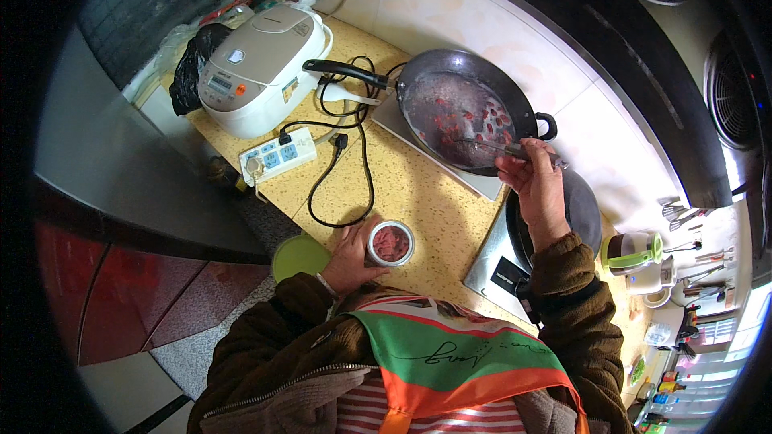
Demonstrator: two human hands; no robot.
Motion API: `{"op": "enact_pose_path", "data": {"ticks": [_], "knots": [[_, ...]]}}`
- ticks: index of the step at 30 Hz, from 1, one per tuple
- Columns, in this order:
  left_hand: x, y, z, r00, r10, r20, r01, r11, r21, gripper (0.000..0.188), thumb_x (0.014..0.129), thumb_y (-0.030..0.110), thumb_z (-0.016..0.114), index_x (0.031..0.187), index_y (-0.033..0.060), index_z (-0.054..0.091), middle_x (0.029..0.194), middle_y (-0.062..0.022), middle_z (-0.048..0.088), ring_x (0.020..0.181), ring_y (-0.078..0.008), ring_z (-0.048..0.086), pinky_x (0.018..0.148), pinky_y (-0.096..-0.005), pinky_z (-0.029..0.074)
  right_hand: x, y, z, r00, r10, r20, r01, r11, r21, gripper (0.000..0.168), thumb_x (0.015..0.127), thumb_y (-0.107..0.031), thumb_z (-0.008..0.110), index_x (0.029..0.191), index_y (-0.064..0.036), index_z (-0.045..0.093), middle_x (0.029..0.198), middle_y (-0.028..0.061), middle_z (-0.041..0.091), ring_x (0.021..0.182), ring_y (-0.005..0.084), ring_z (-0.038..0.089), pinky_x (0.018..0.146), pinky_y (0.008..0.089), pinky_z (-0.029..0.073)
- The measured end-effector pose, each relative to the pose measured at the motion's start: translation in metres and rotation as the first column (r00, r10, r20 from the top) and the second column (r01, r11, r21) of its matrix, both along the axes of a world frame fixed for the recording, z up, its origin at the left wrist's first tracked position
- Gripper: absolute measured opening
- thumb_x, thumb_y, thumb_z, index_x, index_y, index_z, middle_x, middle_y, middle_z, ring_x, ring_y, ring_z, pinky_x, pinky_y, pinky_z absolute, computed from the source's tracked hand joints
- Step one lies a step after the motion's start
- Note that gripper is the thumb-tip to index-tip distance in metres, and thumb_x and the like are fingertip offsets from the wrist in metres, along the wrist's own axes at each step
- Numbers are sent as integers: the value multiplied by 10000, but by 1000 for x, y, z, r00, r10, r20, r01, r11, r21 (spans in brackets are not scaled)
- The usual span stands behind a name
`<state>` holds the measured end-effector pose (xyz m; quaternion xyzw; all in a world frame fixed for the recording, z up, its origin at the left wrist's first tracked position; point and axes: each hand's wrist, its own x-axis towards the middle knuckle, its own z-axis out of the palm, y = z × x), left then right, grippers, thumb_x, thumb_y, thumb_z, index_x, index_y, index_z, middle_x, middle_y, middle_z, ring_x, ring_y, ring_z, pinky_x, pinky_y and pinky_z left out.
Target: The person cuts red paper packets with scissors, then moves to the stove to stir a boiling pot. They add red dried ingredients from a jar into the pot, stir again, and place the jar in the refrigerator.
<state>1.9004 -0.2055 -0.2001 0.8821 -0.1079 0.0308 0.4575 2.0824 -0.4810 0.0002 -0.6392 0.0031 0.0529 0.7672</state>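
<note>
My right hand (537, 189) grips the dark handle of a thin metal utensil (512, 148). The utensil's far end dips into liquid in a deep black pan (461, 60), where several small red pieces float among bubbles. Its head is hidden by the liquid, so its kind is unclear. My left hand (348, 259) is wrapped around the side of a small round container (391, 243) near the counter's front edge. Pink-red raw meat (391, 242), in strips or bits, shows inside the container's pale rim.
A rice cooker (265, 66) stands at the back left. Before it lie a power strip (277, 155) and looped black cable (369, 180). The pan's long handle (347, 71) points left. A second black pan (579, 211) sits right. A range hood (579, 30) overhangs the wall.
</note>
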Motion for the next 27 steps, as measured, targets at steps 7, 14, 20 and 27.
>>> {"op": "enact_pose_path", "data": {"ticks": [7, 14, 20, 27], "knots": [[-6, -2, 12, 999, 37, -16, -39, 981, -191, 1166, 692, 388, 917, 1580, 9, 263, 1550, -235, 398, 1440, -397, 379, 1193, -506, 292, 20, 2, 19, 992, -12, 123, 19, 998, -55, 235, 1029, -274, 592, 1151, -76, 560, 896, 82, 688, 787, 197, 730, 662, 323, 607], [3, -6, 45, 961, -96, 259, 85, 995, 54, 909, 800, 483, 820, 1524, 91, 437, 1531, -207, 394, 1416, -413, 385, 1168, -521, 324, 45, -1, 13, 943, 48, 330, 54, 954, -295, 154, 1038, -164, 606, 1139, -48, 606, 953, 65, 679, 786, 155, 705, 665, 277, 565], [9, -14, 47, 956, -151, 251, 96, 971, 221, 703, 864, 441, 757, 1451, 122, 539, 1530, -196, 395, 1337, -415, 431, 1148, -529, 346, 62, -10, -20, 786, 261, 560, 190, 760, -622, 164, 968, -82, 660, 1124, -63, 616, 947, 101, 700, 831, 192, 691, 752, 309, 549], [8, -20, 51, 948, -110, 298, 22, 959, 281, 681, 806, 374, 794, 1410, 151, 572, 1455, -185, 442, 1245, -366, 487, 1094, -499, 392, 59, -11, -37, 810, 270, 520, 190, 718, -670, 202, 977, -102, 664, 1167, -51, 617, 1008, 122, 714, 923, 214, 713, 820, 320, 558]]}}
